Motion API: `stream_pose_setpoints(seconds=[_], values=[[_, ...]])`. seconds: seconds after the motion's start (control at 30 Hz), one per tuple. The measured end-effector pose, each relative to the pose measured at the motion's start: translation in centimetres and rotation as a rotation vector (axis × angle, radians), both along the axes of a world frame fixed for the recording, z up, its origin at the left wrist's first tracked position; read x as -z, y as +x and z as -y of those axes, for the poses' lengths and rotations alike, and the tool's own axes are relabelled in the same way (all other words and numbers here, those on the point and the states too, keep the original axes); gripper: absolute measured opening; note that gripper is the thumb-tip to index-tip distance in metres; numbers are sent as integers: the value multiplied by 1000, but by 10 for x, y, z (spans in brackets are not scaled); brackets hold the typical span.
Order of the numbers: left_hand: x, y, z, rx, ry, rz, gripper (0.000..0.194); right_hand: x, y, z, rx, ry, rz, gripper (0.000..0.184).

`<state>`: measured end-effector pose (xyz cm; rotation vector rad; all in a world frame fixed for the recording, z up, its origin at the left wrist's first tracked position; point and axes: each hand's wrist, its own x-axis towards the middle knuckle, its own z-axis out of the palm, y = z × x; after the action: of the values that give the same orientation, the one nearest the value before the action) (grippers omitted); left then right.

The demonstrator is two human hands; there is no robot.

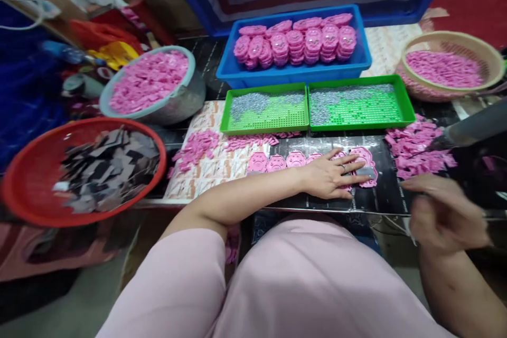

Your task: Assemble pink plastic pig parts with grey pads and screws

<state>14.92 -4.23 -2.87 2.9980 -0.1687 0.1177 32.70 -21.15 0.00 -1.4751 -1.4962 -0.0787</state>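
My left hand [330, 173] lies flat with spread fingers over a row of pink plastic pieces. At the left end of that row, the pink pieces [276, 162] have face-like patterns. The rightmost pink piece [368, 161] pokes out past my fingertips and has a grey strip on it. Over the table's front edge at the right, my right hand [447, 214] is smeared by motion; whether it holds anything cannot be made out. Just beyond it is a heap of small pink parts [420, 148].
Two green trays [308, 111] of small silvery parts stand behind the row. Farther back is a blue bin [293, 76] of stacked pink pieces. A grey basin [158, 113] and a red basin [24, 185] are left, a beige basket [415, 90] right. A grey bar [479, 124] juts in.
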Motion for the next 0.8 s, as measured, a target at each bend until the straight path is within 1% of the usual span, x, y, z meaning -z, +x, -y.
stream_pose_setpoints(seconds=[0.07, 0.1, 0.2, 0.3, 0.33, 0.4, 0.47, 0.5, 0.57, 0.63, 0.67, 0.73, 0.8], values=[[-5, -18, 7, -14, 2, -5, 57, 7, -16, -11, -174, -39, 116, 46], [-9, -27, 10, -25, -1, 2, 57, 10, -23, -18, -228, -82, 173, 47], [-22, -63, 11, -117, -21, 66, 60, 16, -39, -39, -281, -217, 298, 47], [-30, -118, 3, -305, -39, 93, 58, 21, -46, -53, -311, -276, 468, 57], [-29, -138, 1, -388, -39, 71, 58, 23, -48, -56, -318, -293, 534, 61], [-24, -175, -2, -556, -41, 7, 63, 29, -53, -60, -336, -333, 649, 66], [-14, -202, 3, -664, -61, -46, 67, 35, -59, -62, -344, -375, 725, 67], [-9, -209, 9, -702, -68, -56, 69, 38, -62, -62, -342, -389, 749, 65], [0, -215, 23, -784, -69, -42, 74, 39, -64, -63, -338, -402, 774, 64], [6, -212, 37, -880, -56, 0, 78, 31, -62, -67, -366, -404, 787, 67], [8, -210, 42, -921, -46, 28, 79, 24, -60, -71, -398, -403, 788, 67], [9, -206, 47, -962, -19, 99, 80, 3, -58, -86, -474, -389, 768, 66], [9, -204, 47, -941, 17, 189, 79, -19, -66, -109, -534, -328, 718, 61]])
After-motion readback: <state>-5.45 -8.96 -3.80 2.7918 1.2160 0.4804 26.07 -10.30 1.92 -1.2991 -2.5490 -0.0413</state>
